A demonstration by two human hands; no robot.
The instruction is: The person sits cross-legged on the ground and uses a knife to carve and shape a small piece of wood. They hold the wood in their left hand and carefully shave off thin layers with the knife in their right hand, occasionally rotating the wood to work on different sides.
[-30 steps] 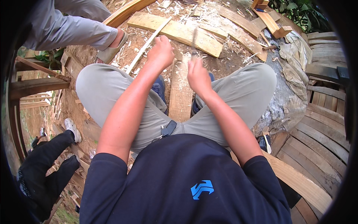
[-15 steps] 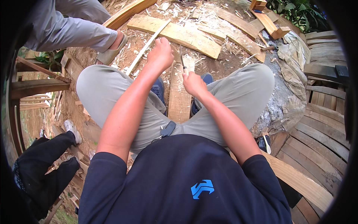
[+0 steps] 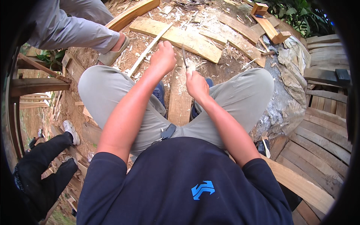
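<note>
A knife (image 3: 183, 58) is grasped in the right hand (image 3: 197, 84), with the fingers wrapped about its handle and the dark, slender blade pointed away from the body, upward in the view. It is held between the knees, over the far part of a plank (image 3: 179, 103) that is laid lengthwise between two dark blue shoes (image 3: 159, 93). The left hand (image 3: 163, 59) is held curled, just beside the blade and to its left; its palm is turned out of sight, so it cannot be told whether anything is gripped in it. Both forearms are stretched forward between the spread knees of grey trousers (image 3: 108, 88), and a key fob (image 3: 168, 131) is seen at the waist, by the hem of a dark T-shirt (image 3: 168, 176) marked with a blue emblem (image 3: 203, 190). Beyond the hands, a broad board (image 3: 191, 43) is crossed at its left part by a thin pale strip (image 3: 144, 56), and the brown ground is strewn with wood shavings (image 3: 210, 28). At the upper left, another person's leg (image 3: 88, 35) is seen in grey cloth, with a sandal (image 3: 114, 54) on the foot; at the lower left, black trousers (image 3: 41, 161) and a pale shoe (image 3: 71, 132) are worn by someone else. On the right, a crumpled tan sheet (image 3: 294, 69) is spread near weathered wooden slats (image 3: 318, 144), and green foliage (image 3: 300, 15) is seen at the upper right.
</note>
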